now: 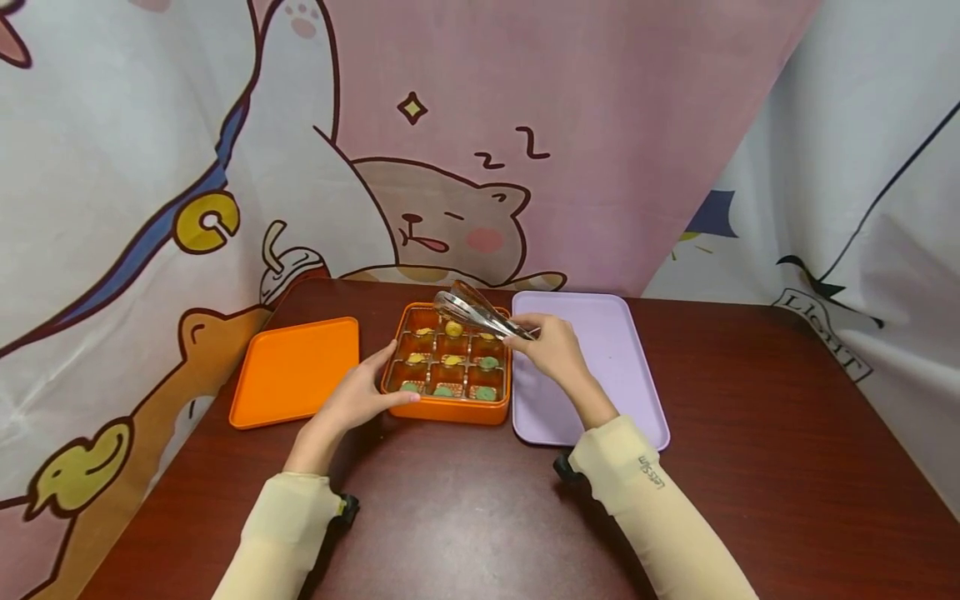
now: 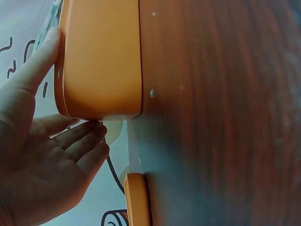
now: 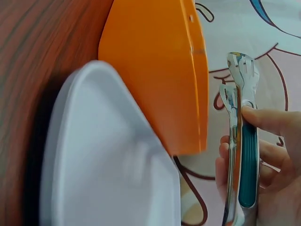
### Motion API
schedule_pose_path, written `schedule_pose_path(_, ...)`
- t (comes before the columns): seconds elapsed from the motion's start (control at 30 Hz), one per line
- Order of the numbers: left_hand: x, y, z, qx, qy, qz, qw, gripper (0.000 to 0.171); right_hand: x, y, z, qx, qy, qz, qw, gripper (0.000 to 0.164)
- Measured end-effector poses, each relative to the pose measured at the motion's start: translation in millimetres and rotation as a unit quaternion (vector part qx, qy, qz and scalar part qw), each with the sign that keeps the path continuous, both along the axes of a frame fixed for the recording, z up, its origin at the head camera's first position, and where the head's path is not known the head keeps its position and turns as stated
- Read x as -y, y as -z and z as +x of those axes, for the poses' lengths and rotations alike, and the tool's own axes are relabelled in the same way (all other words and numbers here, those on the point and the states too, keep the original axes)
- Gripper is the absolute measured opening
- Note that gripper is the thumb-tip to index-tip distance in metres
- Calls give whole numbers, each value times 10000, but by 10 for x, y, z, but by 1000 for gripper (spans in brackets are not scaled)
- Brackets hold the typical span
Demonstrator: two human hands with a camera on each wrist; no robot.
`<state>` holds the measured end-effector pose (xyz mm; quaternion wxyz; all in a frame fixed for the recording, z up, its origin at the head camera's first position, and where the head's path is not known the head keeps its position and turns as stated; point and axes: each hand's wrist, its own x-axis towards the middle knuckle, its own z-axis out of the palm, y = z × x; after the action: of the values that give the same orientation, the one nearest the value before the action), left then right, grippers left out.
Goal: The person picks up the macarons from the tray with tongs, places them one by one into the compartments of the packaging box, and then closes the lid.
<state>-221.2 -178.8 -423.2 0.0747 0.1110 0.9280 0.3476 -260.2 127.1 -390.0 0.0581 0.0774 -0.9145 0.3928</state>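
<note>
An orange box [image 1: 450, 409], divided inside into several compartments, stands on the table with small round yellow and green pieces in it. My left hand [image 1: 362, 395] holds its near left corner, the thumb over the front rim and the fingertips against the left side, as the left wrist view [image 2: 47, 146] shows. My right hand [image 1: 553, 346] grips metal tongs [image 1: 477, 313] with a green handle inlay. Their fork-like ends [image 3: 244, 70] point left above the back of the box, slightly apart, with nothing between them in the right wrist view.
An orange lid-like tray [image 1: 296, 371] lies left of the box. A lilac tray [image 1: 615, 375] lies close along its right side, under my right forearm. Behind the dark wood table [image 1: 465, 517] hangs a cartoon-printed curtain [image 1: 585, 108].
</note>
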Motion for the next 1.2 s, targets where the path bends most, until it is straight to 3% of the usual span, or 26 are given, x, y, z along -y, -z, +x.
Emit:
schedule_pose_path(0.27,-4,-13,16,37,-15,24,10000,102,-449,55,204,-179,100,-42,9998,39)
schedule_pose_path(0.67,2,-1,18,24,-17,60,10000,102,-1347,58,555,-128,769,519,9956,37)
schedule_pose_path(0.97,-5,3,5,24,22,39,10000,103,-1982,247,761,585,1260,723,9877,40)
schedule_pose_path(1.2,-4,11,2,-33,2,-40,10000,101,-2235,345,854,1053,1226,989,9819,40)
